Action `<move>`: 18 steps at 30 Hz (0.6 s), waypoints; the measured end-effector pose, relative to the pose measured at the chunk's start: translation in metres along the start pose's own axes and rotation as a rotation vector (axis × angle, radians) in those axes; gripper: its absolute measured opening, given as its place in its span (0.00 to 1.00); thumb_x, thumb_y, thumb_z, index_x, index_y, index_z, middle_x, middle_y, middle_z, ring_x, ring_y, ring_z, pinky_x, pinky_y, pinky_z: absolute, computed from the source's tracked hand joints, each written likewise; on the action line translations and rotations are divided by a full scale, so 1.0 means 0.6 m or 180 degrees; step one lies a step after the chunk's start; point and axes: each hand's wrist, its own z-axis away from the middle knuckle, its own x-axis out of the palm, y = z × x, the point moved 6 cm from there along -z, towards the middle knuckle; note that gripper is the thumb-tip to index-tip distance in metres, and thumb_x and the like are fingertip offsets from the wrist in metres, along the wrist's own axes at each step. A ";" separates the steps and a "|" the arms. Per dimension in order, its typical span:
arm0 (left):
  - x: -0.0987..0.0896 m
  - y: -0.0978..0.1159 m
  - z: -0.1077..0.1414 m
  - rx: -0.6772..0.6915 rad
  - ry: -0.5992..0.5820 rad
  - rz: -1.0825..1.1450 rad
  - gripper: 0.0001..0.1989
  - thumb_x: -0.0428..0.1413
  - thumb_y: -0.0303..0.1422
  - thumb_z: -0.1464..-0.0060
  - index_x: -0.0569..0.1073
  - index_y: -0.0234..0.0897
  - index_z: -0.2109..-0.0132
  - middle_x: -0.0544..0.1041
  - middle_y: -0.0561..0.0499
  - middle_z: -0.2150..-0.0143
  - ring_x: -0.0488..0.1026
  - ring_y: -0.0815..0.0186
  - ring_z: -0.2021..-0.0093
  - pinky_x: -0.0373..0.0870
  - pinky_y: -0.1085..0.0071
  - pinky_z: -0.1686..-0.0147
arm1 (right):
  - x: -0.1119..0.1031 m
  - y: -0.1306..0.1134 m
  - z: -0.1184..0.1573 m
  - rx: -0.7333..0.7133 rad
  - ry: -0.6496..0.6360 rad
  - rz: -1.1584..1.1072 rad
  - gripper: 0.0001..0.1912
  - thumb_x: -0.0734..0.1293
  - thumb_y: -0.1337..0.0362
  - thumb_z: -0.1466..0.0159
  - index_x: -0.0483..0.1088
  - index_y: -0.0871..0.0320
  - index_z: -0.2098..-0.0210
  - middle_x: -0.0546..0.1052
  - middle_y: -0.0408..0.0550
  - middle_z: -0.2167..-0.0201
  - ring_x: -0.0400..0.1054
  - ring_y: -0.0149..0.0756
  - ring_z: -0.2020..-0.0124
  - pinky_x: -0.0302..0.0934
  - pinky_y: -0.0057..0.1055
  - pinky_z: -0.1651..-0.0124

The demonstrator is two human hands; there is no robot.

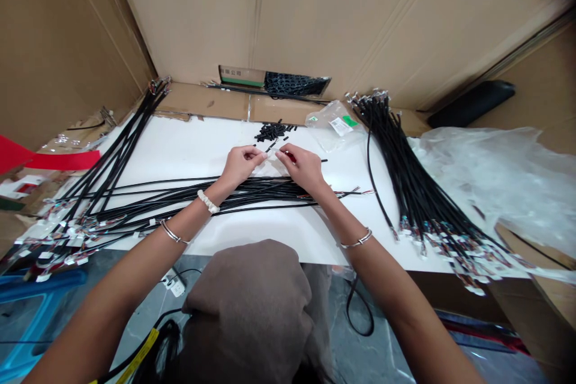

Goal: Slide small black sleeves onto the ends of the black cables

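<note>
Your left hand (242, 165), centre of frame: grip pinched on one short black sleeve (270, 147). Your right hand (302, 163), just right of it: thumb and finger drawn close; whether they hold anything, I cannot tell. Loose pile of black sleeves (271, 131), just above your hands, on the white desk (202, 138). Black cables (180, 201), lying crosswise under your wrists. Upright-running cable bundle (391, 156), right of frame, beside a clear plastic bag (324, 138).

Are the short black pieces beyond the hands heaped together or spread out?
Mostly heaped: the short black pieces overlap in a pile on the white tabletop, though a few lie apart from it.
</note>
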 end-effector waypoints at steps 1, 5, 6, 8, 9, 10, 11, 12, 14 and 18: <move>0.000 0.001 0.000 0.0008 -0.0010 0.0000 0.09 0.61 0.35 0.54 0.75 0.33 0.73 0.73 0.52 0.77 0.64 0.72 0.77 0.61 0.74 0.75 | 0.000 0.001 0.000 0.0030 -0.0009 -0.0011 0.17 0.57 0.52 0.31 0.73 0.53 0.61 0.79 0.44 0.67 0.70 0.37 0.67 0.52 0.30 0.66; 0.000 0.004 0.001 0.0041 -0.0026 -0.0025 0.09 0.61 0.36 0.54 0.75 0.33 0.73 0.73 0.52 0.77 0.64 0.72 0.77 0.61 0.74 0.75 | 0.000 0.005 -0.001 0.0127 -0.0045 -0.0100 0.18 0.57 0.51 0.32 0.74 0.52 0.61 0.79 0.44 0.69 0.70 0.37 0.68 0.52 0.29 0.67; -0.001 0.004 0.001 0.0053 -0.0015 -0.0027 0.09 0.61 0.36 0.54 0.75 0.33 0.73 0.73 0.52 0.77 0.64 0.72 0.77 0.61 0.74 0.75 | -0.001 0.005 -0.001 0.0136 -0.0039 -0.0133 0.18 0.57 0.50 0.32 0.74 0.52 0.61 0.79 0.44 0.68 0.70 0.37 0.68 0.53 0.29 0.66; -0.002 0.003 0.000 0.0079 0.0009 -0.0030 0.10 0.61 0.36 0.54 0.75 0.33 0.73 0.73 0.52 0.77 0.64 0.71 0.76 0.61 0.74 0.75 | -0.003 0.006 -0.001 0.0135 -0.0024 -0.0163 0.18 0.57 0.49 0.32 0.73 0.52 0.60 0.79 0.44 0.67 0.70 0.37 0.67 0.54 0.29 0.65; -0.002 0.002 -0.001 0.0094 0.0021 -0.0031 0.10 0.61 0.36 0.54 0.75 0.33 0.73 0.73 0.52 0.77 0.64 0.71 0.76 0.61 0.74 0.75 | -0.003 0.007 -0.001 0.0126 -0.0015 -0.0152 0.18 0.57 0.49 0.32 0.73 0.51 0.59 0.79 0.44 0.66 0.70 0.37 0.66 0.54 0.30 0.65; -0.002 0.001 -0.002 0.0116 0.0030 -0.0035 0.10 0.61 0.37 0.54 0.75 0.33 0.73 0.73 0.52 0.76 0.65 0.71 0.76 0.61 0.74 0.75 | -0.004 0.006 -0.001 0.0106 -0.0013 -0.0127 0.17 0.58 0.50 0.32 0.73 0.51 0.59 0.79 0.44 0.66 0.70 0.37 0.66 0.54 0.30 0.65; -0.002 0.000 -0.002 0.0146 0.0039 -0.0045 0.10 0.61 0.37 0.54 0.75 0.33 0.73 0.74 0.51 0.76 0.65 0.71 0.76 0.61 0.73 0.74 | -0.004 0.005 -0.001 0.0078 -0.0016 -0.0093 0.17 0.58 0.50 0.32 0.73 0.51 0.59 0.79 0.44 0.65 0.70 0.37 0.66 0.54 0.30 0.65; -0.003 0.000 -0.002 0.0191 0.0053 -0.0065 0.10 0.61 0.37 0.54 0.75 0.33 0.73 0.74 0.51 0.76 0.65 0.70 0.75 0.62 0.73 0.74 | -0.005 0.004 0.000 0.0044 -0.0012 -0.0055 0.17 0.58 0.50 0.32 0.73 0.52 0.59 0.79 0.44 0.65 0.71 0.37 0.65 0.54 0.30 0.65; -0.004 0.003 -0.002 0.0332 0.0094 -0.0152 0.09 0.61 0.36 0.53 0.76 0.33 0.72 0.75 0.51 0.75 0.66 0.70 0.74 0.63 0.73 0.72 | -0.006 0.002 0.000 -0.0039 0.0027 0.0022 0.17 0.57 0.50 0.32 0.73 0.52 0.58 0.79 0.44 0.64 0.71 0.37 0.65 0.54 0.30 0.65; -0.005 0.017 0.003 0.0715 0.0186 -0.0493 0.07 0.60 0.33 0.51 0.76 0.33 0.72 0.76 0.50 0.72 0.69 0.69 0.72 0.66 0.72 0.68 | -0.011 -0.003 0.001 -0.0236 0.0197 0.0217 0.18 0.57 0.51 0.31 0.73 0.53 0.58 0.79 0.44 0.63 0.71 0.35 0.65 0.53 0.29 0.67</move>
